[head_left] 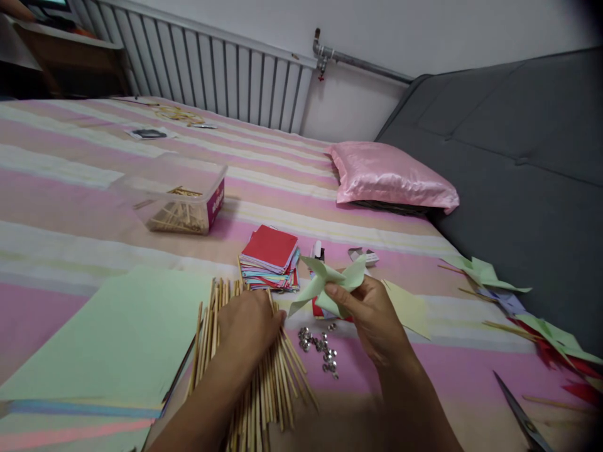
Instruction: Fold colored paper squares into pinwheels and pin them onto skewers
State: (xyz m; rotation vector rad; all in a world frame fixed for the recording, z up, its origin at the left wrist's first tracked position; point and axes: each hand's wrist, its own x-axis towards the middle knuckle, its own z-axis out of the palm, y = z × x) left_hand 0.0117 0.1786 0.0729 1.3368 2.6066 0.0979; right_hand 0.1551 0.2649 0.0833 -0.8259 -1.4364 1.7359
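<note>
A light green paper pinwheel [346, 276] is pinched between the thumb and fingers of my right hand [377, 314]. Over a spread bundle of thin wooden sticks [268, 389] rests my left hand [249, 317]. Its fingers curl down among the upper ends of the sticks, and what they grip is hidden. Between my hands lies a scatter of small silver thumbtacks [323, 348]. Just beyond the sticks is a stack of coloured paper squares [271, 248], red on top. A yellow paper sheet [407, 311] lies partly behind my right hand.
Large green paper sheets [113, 333] cover the left. A clear plastic box [188, 201] holds more sticks. Pinwheels on sticks [541, 326] lie at right near scissors [521, 414]. A pink pillow [391, 176] sits by the grey headboard [509, 132]. Striped bedding [70, 182] lies underneath.
</note>
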